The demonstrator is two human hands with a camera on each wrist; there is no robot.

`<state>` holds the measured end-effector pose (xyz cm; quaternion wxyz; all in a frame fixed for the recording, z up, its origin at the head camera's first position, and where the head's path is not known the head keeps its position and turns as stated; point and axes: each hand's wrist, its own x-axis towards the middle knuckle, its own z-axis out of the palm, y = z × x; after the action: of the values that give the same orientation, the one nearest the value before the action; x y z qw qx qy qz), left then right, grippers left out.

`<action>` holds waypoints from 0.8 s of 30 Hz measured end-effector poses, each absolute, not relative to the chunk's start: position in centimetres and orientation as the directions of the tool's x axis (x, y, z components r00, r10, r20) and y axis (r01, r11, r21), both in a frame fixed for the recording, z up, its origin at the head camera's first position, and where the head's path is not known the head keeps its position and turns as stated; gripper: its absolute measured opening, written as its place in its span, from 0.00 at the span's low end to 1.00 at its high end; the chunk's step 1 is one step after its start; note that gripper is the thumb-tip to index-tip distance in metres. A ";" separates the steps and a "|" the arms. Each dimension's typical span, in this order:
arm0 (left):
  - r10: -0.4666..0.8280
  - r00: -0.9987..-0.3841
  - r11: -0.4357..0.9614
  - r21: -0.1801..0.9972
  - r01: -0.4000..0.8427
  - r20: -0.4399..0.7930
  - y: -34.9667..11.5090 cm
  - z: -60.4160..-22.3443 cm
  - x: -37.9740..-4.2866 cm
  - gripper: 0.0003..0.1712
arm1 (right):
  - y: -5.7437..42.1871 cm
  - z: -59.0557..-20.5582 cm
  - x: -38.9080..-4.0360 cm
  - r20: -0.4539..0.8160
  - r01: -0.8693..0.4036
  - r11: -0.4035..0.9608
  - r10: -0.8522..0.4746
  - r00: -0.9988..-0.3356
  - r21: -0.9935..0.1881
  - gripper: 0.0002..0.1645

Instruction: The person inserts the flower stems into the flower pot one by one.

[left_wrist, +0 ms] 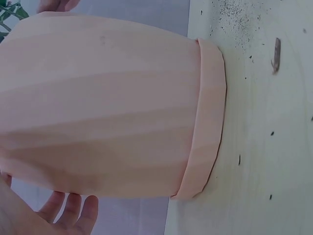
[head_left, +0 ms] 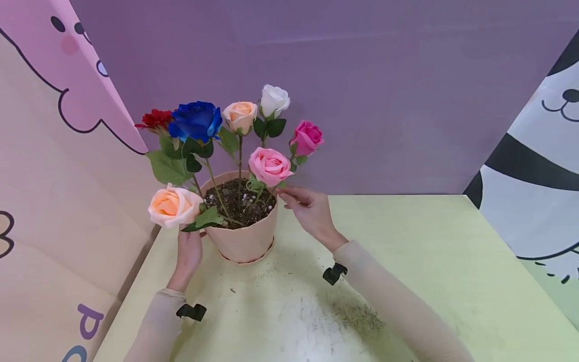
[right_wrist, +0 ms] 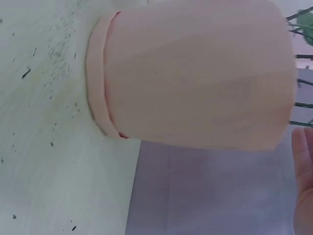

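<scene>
A pale pink flower pot [head_left: 244, 241] of dark soil stands in a matching saucer at the table's left. Artificial roses on thin stems rise from it: a blue rose [head_left: 196, 120], a white rose [head_left: 274, 100], a pink rose [head_left: 270, 166], a magenta rose [head_left: 307, 137] and peach ones. My left hand [head_left: 190, 251] lies along the pot's left side, under a drooping peach rose [head_left: 174, 206]; its fingers [left_wrist: 71, 210] touch the wall. At the right rim is my right hand [head_left: 314, 213], thumb and forefinger close together beside the pink rose's stem; whether they pinch it is unclear.
A red flower [head_left: 156, 119] leans out at the back left. Soil crumbs [head_left: 357, 317] are scattered over the pale yellow table [head_left: 407, 241]. Behind it rises a purple backdrop [head_left: 384, 100], with printed cartoon panels at both sides.
</scene>
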<state>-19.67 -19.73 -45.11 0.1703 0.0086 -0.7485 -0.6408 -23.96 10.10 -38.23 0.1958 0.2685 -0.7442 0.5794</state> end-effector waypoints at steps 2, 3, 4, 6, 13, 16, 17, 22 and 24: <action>-0.220 -0.944 0.183 0.961 0.206 0.245 -19.7 -45.0 -19.8 0.30 | 10.6 -37.9 -23.6 0.596 -0.617 0.181 -0.158 -0.787 -0.766 0.13; -0.213 -0.946 0.188 0.960 0.206 0.245 -19.6 -44.9 -19.8 0.30 | 10.9 -37.8 -23.4 0.597 -0.615 0.174 -0.148 -0.789 -0.769 0.13; -0.204 -0.948 0.191 0.960 0.205 0.243 -19.6 -44.9 -19.9 0.30 | 11.2 -37.7 -23.2 0.598 -0.614 0.165 -0.138 -0.789 -0.772 0.13; -0.190 -0.954 0.207 0.960 0.190 0.230 -19.7 -44.7 -20.0 0.30 | 11.9 -37.4 -22.7 0.606 -0.617 0.148 -0.115 -0.787 -0.773 0.12; -0.132 -0.975 0.263 0.955 0.140 0.179 -20.3 -43.9 -19.8 0.31 | 15.5 -36.3 -20.5 0.641 -0.642 0.013 0.043 -0.766 -0.767 0.12; -0.109 -0.977 0.284 0.948 0.146 0.184 -20.9 -43.6 -19.5 0.30 | 17.5 -35.5 -19.8 0.648 -0.656 -0.046 0.113 -0.753 -0.754 0.13; -0.107 -0.976 0.297 0.943 0.150 0.189 -21.2 -43.5 -19.3 0.29 | 18.1 -35.2 -19.5 0.653 -0.664 -0.054 0.136 -0.745 -0.746 0.14; -0.125 -0.965 0.359 0.917 0.173 0.231 -22.4 -43.0 -18.4 0.28 | 21.3 -33.9 -18.4 0.670 -0.697 -0.050 0.235 -0.704 -0.715 0.12; -0.136 -0.960 0.377 0.909 0.178 0.245 -22.7 -42.8 -18.1 0.28 | 22.4 -33.5 -17.9 0.666 -0.700 -0.056 0.261 -0.699 -0.712 0.12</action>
<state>-18.08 -22.66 -42.75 0.1410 -0.0128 -0.8177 -0.5580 -17.90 22.43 -33.50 0.3418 0.1840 -0.5958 0.7031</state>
